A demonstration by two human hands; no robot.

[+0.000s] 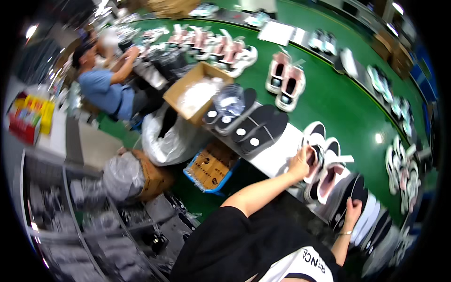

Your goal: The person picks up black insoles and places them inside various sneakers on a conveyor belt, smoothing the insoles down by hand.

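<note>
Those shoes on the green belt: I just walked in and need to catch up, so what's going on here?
A person works at a green conveyor table lined with shoes. Their left hand rests on a white and pink shoe at the table edge, and their right hand touches a stack of dark insoles beside it. More black insoles lie further along. A co-worker in a blue shirt sits nearby.

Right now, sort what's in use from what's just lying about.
In use: left hand on white shoe; right hand on black insole.
Lying about: cardboard box, pink shoes, plastic bag, blue crate.
</note>
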